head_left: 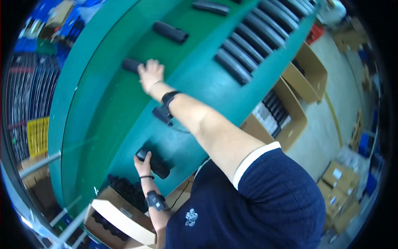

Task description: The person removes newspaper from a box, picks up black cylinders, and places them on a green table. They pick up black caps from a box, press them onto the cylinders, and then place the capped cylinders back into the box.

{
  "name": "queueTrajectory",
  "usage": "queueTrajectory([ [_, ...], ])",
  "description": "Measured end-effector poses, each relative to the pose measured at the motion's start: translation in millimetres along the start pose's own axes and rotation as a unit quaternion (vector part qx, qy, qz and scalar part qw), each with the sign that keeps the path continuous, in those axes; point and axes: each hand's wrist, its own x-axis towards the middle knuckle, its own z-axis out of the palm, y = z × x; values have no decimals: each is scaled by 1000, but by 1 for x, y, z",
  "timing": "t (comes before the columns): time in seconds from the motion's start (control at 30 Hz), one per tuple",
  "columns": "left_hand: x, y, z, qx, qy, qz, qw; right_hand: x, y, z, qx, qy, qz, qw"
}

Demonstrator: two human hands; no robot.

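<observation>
My left hand (143, 164) is closed round a black cylinder (159, 167) that lies slanting above the teal tabletop (137, 128). My right arm stretches across to the green belt (112, 95). There my right hand (151, 75), fingers spread, reaches the near end of another black cylinder (130, 65). Whether it grips the cylinder does not show. Two more, a black cylinder (170, 32) and a dark tube (211, 6), lie further up the belt. Below my right wrist a small dark object (162, 116) rests on the tabletop.
Several black tubes (233, 66) lie side by side at the table's far right. Open cartons (296, 128) stand along the right edge, one with black tubes inside. At lower left are a pile of black parts (126, 191) and an open carton (124, 222). A metal rail (39, 165) juts in at left.
</observation>
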Motion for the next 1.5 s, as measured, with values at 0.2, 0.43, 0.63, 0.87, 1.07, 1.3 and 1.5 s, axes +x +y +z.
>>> queueTrajectory([
  [0.2, -55, 72, 11, -198, -144, 109, 963, -129, -38, -101, 579, -430, 23, 692],
  [0.43, -58, 74, 30, -43, -224, 345, 910, -162, 29, -188, 648, -498, 135, 560],
  [0.63, -80, 51, 29, -186, -220, 239, 927, -191, 23, -192, 651, -509, 164, 538],
  [0.87, -82, 52, 29, -62, -142, 376, 914, -192, 27, -193, 660, -482, 150, 557],
  [1.07, -9, 17, 35, -89, -109, 296, 945, -175, 8, -188, 650, -411, 207, 605],
  [1.3, 195, 91, 6, -376, -105, -7, 921, -210, 97, -261, 561, -431, 246, 663],
  [1.5, 304, 90, -15, 132, 42, -48, 989, -349, 253, -330, 427, -177, 552, 693],
])
